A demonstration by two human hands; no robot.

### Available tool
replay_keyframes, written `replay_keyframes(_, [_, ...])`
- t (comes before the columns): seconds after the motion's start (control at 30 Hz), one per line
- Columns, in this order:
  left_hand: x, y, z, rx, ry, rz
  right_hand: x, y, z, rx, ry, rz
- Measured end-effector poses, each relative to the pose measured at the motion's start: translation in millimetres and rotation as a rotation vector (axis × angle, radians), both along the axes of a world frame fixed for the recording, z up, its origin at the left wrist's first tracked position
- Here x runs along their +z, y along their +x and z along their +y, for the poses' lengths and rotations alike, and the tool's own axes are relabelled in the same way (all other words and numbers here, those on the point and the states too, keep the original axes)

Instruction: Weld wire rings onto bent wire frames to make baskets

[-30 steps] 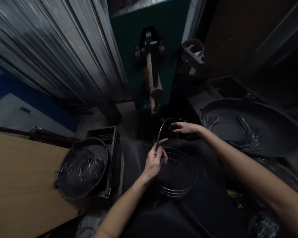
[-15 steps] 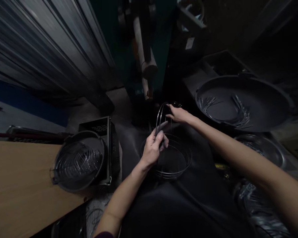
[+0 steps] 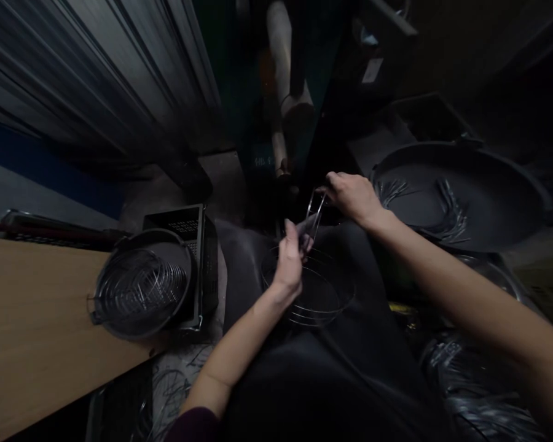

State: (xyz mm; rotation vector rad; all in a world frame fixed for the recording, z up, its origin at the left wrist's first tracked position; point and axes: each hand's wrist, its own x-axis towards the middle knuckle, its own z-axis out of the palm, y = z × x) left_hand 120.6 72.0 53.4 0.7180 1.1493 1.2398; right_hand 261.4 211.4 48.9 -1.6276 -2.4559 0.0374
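A round wire basket frame (image 3: 320, 294) rests on the dark cloth over my lap. Above its far rim I hold a thin bent metal wire (image 3: 314, 216) between both hands. My left hand (image 3: 289, 261) is closed, pinching the wire's lower end near the basket rim. My right hand (image 3: 352, 195) is closed on the wire's upper end, just in front of a dark machine post (image 3: 286, 110).
A dark tub holding finished wire baskets (image 3: 141, 288) stands on a black crate (image 3: 184, 245) by a wooden tabletop (image 3: 37, 331) at left. A wide dark pan (image 3: 461, 196) with loose wire pieces sits at right. More wire parts (image 3: 479, 387) lie at lower right.
The wire, a wide open arc before, is now squeezed into a narrow loop as my hands drew closer. My right hand rose and closed over its top. The view tilted slightly.
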Motion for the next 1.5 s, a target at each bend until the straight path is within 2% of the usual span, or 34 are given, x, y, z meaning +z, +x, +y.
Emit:
replay_keyframes(0.07, [-0.2, -15.6, 2.9, 0.03, -0.02, -0.034, -1.3, -2.5, 0.1, 0.007, 0.013, -0.028])
replay_keyframes(0.17, [-0.8, -24.7, 5.5, -0.02, 0.041, -0.046, -2.8, -13.8, 1.0, 0.018, -0.013, -0.027])
replay_keyframes(0.3, [0.2, -22.8, 11.1, -0.226, 0.171, 0.008, 2.8, -17.2, -2.7, 0.002, -0.094, 0.026])
replay_keyframes(0.4, [-3.0, -31.6, 21.2, -0.417, 0.147, -0.041, 9.9, 1.8, -31.8, -0.04, -0.158, 0.206])
replay_keyframes(0.47, [-8.0, -38.2, 30.0, -0.469, 0.133, -0.084, 12.0, 11.6, -63.2, 0.03, -0.343, 0.405])
replay_keyframes(0.53, [-12.0, -41.3, 38.5, -0.476, 0.159, -0.078, 10.7, 9.8, -94.2, 0.112, -0.645, 0.6])
replay_keyframes(0.6, [-11.7, -43.7, 42.4, -0.488, 0.21, -0.004, 7.3, -3.4, -115.7, 0.084, -0.88, 0.793])
replay_keyframes(0.63, [-9.5, -46.4, 40.7, -0.487, 0.239, 0.071, 5.8, -11.6, -121.1, 0.028, -0.939, 0.885])
replay_keyframes(0.7, [-3.2, -57.3, 26.8, -0.455, 0.318, 0.292, 5.3, -24.9, -121.4, -0.091, -0.976, 1.029])
replay_keyframes(0.77, [-0.9, -73.3, -0.9, -0.489, 0.442, 0.553, 8.3, -28.9, -113.4, -0.172, -0.948, 1.117])
replay_keyframes(0.8, [-4.2, -80.8, -17.7, -0.551, 0.511, 0.678, 10.6, -27.6, -109.0, -0.205, -0.924, 1.142])
replay_keyframes(0.87, [-21.8, -89.4, -49.1, -0.702, 0.622, 0.925, 15.0, -22.8, -103.9, -0.267, -0.884, 1.179])
replay_keyframes(0.9, [-35.1, -89.3, -60.4, -0.68, 0.65, 1.057, 16.4, -20.9, -103.6, -0.285, -0.876, 1.184])
replay_keyframes(0.97, [-63.0, -81.8, -69.2, -0.528, 0.724, 1.246, 17.2, -20.4, -106.6, -0.287, -0.871, 1.169])
replay_keyframes(1.03, [-82.0, -70.7, -60.4, -0.38, 0.805, 1.317, 16.4, -23.6, -110.2, -0.277, -0.845, 1.161])
replay_keyframes(1.07, [-85.5, -66.2, -51.6, -0.351, 0.832, 1.323, 15.6, -25.7, -110.7, -0.277, -0.829, 1.166])
replay_keyframes(1.13, [-81.2, -61.7, -31.8, -0.372, 0.837, 1.324, 14.1, -29.2, -107.2, -0.284, -0.81, 1.196])
replay_keyframes(1.2, [-68.5, -62.4, -14.9, -0.39, 0.793, 1.339, 12.5, -31.0, -97.6, -0.283, -0.816, 1.233])
replay_keyframes(1.3, [-52.2, -66.4, 2.1, -0.334, 0.746, 1.364, 11.5, -32.3, -75.3, -0.278, -0.828, 1.317])
replay_keyframes(1.5, [-46.8, -69.1, 33.8, -0.205, 0.774, 1.273, 16.7, -35.7, -30.7, -0.272, -0.935, 1.557])
